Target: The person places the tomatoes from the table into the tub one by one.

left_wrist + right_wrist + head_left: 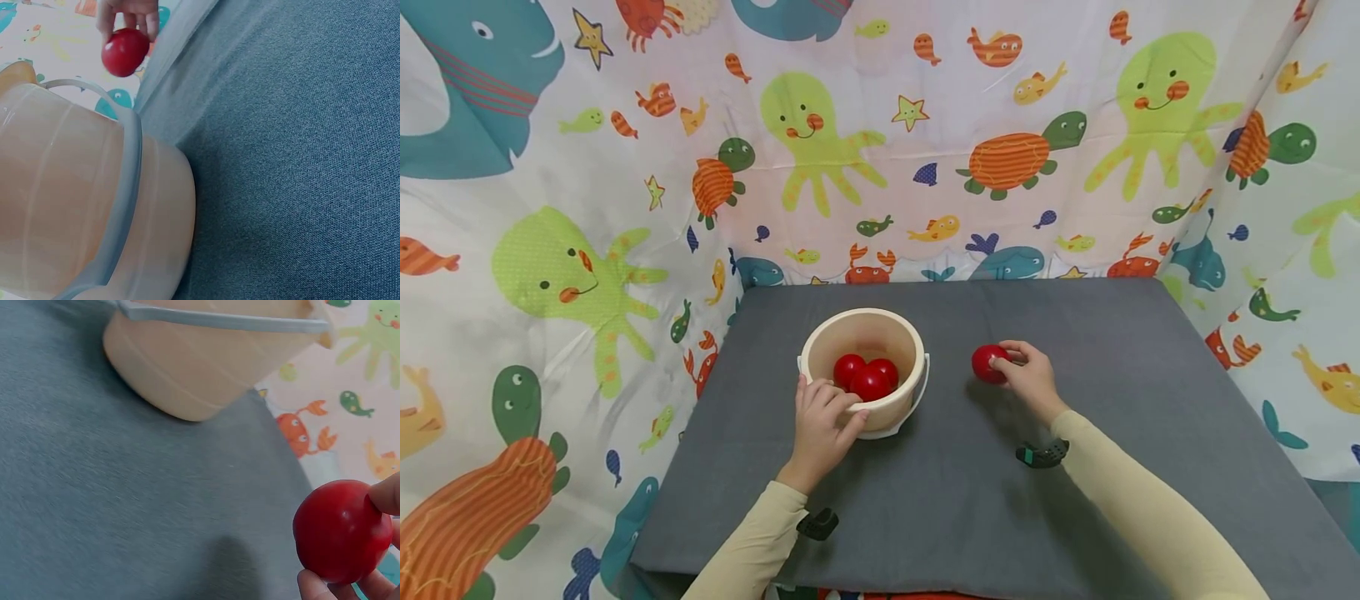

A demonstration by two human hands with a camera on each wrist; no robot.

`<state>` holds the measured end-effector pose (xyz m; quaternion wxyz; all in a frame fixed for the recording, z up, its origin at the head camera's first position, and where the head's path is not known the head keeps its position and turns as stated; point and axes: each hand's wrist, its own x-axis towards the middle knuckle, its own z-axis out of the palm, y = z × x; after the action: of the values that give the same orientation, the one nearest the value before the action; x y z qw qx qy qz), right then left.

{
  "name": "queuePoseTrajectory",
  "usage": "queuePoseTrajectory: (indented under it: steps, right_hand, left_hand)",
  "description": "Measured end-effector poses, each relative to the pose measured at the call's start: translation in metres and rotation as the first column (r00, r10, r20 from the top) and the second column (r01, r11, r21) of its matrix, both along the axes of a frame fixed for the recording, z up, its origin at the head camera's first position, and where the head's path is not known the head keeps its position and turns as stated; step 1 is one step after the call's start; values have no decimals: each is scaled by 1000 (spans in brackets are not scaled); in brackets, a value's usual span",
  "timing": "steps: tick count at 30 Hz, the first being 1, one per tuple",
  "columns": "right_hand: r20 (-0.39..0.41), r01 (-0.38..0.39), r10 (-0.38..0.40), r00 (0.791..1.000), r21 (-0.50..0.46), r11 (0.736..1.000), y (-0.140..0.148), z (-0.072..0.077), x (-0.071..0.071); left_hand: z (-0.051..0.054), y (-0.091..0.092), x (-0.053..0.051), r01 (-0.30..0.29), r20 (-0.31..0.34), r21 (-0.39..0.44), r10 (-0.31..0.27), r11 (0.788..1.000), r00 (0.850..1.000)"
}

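Observation:
A cream bucket (887,415) with a white handle (922,387) stands on the grey cloth. Three shiny round red fruits (871,383), apple- or tomato-like, lie inside it. My left hand (823,425) grips the bucket's near-left rim, fingers over the edge and thumb on the outer side. To the right of the bucket, my right hand (1030,377) holds another round red fruit (342,531) above the cloth, pinched between thumb and fingertips. No stem shows on it. The left wrist view shows the bucket's side and, beyond it, the held fruit, but not my left hand.
Grey cloth (1120,375) covers the table, whose near edge drops off at the bottom of the head view. A curtain (895,150) printed with sea animals hangs behind and on both sides. A black band (1042,454) sits on each wrist.

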<state>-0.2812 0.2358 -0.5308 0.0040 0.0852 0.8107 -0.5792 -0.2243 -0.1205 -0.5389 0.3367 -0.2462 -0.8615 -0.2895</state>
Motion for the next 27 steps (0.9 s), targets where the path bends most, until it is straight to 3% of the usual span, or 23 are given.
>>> queuePoseTrajectory:
  steps: [7, 13, 19, 27]
  right_hand:
    - [-27, 24, -25, 999, -5, 1000, 14, 29, -3]
    - [-59, 0, -4, 998, -71, 997, 11, 62, -5]
    - [-83, -43, 34, 996, -105, 994, -5, 86, -7]
    - [-126, -117, 103, 987, -107, 987, -38, 104, -5]
  left_hand:
    - [1, 0, 1, 9, -10, 5, -9, 1000, 1000]
    - [1, 0, 1, 7, -12, 9, -7, 1000, 1000]
    - [1, 0, 1, 5, -13, 8, -5, 1000, 1000]
    - [1, -1, 2, 5, -4, 3, -5, 1000, 1000]
